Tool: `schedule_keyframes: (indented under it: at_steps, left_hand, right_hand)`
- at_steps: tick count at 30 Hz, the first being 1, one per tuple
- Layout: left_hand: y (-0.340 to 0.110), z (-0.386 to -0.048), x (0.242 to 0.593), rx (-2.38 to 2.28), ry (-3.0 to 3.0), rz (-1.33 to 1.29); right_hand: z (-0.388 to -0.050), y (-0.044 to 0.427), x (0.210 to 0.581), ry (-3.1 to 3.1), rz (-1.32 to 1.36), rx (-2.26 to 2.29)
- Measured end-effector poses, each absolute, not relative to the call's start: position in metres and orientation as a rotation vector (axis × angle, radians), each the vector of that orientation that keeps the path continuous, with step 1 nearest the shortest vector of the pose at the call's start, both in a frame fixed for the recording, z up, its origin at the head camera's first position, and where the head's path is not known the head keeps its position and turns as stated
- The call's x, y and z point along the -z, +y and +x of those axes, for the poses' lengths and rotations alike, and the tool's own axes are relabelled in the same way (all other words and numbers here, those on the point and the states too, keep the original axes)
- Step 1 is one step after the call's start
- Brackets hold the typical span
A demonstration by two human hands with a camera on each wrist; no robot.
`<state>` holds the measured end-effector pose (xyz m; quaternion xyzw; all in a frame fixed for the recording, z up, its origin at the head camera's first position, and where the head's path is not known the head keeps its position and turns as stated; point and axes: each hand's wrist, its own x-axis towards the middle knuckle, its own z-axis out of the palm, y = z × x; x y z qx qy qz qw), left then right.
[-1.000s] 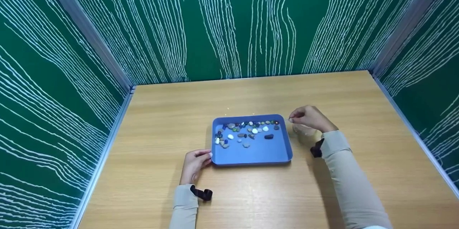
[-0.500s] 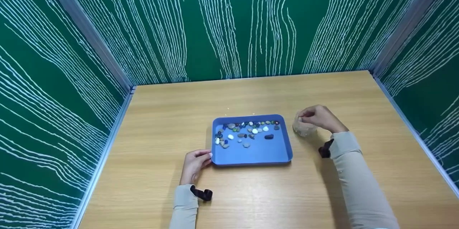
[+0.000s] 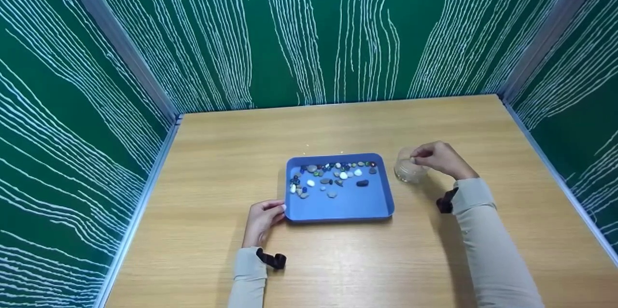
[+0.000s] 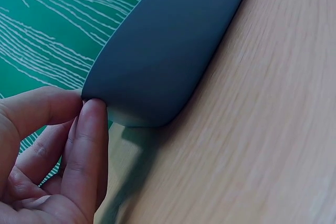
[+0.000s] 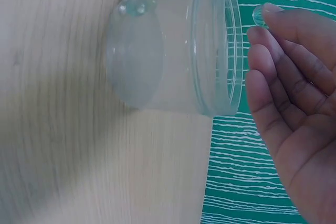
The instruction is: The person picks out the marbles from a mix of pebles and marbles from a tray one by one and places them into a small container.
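My left hand (image 3: pixel 261 221) pinches the rim of the blue tray (image 3: pixel 338 210) at its near left corner; the left wrist view shows thumb and fingers on that edge. Several pebbles and glass marbles lie in the tray, mostly along its far and left sides, with a dark oblong stone (image 3: pixel 362 183) farther right. Over the mouth of a clear plastic jar (image 5: pixel 176 51), my right hand (image 3: pixel 442 159) pinches a clear glass marble (image 5: pixel 258 16) between thumb and forefinger. A few clear marbles (image 5: pixel 140 8) rest at the jar's bottom.
The jar stands upright on the wooden table (image 3: pixel 231 153), just right of the tray. Small pale specks (image 3: pixel 341 152) lie behind the tray. Green panels (image 3: pixel 280 33) with white wavy lines enclose the table at the back and both sides.
My right hand has moved right, from beside the tray's right edge to over the jar, carrying the clear marble. My left hand and the tray have stayed in place.
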<state>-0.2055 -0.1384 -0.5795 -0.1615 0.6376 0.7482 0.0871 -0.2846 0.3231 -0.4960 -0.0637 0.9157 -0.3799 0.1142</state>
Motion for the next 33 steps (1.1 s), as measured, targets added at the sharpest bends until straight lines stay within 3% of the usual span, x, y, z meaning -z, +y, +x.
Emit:
schedule_keyframes:
  at_steps: [33]
  left_hand:
    - [-0.1389, -0.2058, 0.5804, -2.259, 1.870, -0.468]
  right_hand:
    - [-0.2827, 0.3339, 0.4982, 2.699, -0.187, 1.129]
